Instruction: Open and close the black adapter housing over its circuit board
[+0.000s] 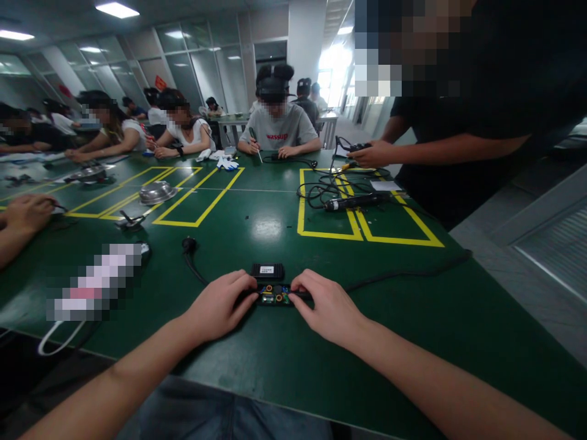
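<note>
An opened power adapter (275,294) lies on the green table in front of me, its circuit board with small coils and coloured parts facing up. My left hand (229,300) pinches its left end. At the opposite end, my right hand (326,302) has thumb and fingers closed on it, near where a cable leaves. Just behind the adapter rests its black ribbed cover (257,271) with a white label. A black mains plug (189,245) lies to the left, its cord running toward my left hand. Another black cable (408,272) stretches right across the table.
A power strip (98,284), partly blurred out, lies at left. Metal bowls (157,192) and yellow tape rectangles (197,223) are farther back. An electric screwdriver (353,201) sits among tangled cables at right. A standing person (458,134) handles something there; other people sit around the table.
</note>
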### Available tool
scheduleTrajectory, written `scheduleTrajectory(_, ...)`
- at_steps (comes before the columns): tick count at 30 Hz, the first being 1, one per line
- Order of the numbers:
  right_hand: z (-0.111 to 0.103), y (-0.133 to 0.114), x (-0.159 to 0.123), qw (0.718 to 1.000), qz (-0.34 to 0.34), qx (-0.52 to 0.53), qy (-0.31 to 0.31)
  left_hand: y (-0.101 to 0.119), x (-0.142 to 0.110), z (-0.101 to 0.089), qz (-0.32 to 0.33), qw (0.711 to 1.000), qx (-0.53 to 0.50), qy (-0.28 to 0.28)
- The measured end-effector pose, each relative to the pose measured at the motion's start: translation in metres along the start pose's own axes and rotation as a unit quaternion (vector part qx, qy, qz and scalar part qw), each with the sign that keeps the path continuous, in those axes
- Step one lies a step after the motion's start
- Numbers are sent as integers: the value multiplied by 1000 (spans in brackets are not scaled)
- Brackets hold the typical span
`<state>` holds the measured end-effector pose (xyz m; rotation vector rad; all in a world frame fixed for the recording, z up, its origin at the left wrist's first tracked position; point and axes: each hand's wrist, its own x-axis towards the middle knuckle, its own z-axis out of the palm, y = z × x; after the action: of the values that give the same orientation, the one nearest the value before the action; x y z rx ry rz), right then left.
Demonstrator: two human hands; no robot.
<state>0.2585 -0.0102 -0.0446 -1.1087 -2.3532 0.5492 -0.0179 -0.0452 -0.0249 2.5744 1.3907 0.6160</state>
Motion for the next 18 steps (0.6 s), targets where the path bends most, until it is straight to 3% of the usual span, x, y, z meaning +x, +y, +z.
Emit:
scheduleTrajectory(9, -1, 2, -1, 995, -42, 37, 82, 0, 3, 2, 28, 996, -15, 88)
scheduleTrajectory(18, -2, 3, 3, 999, -21, 20, 42, 0, 6, 0, 11, 999, -13, 48)
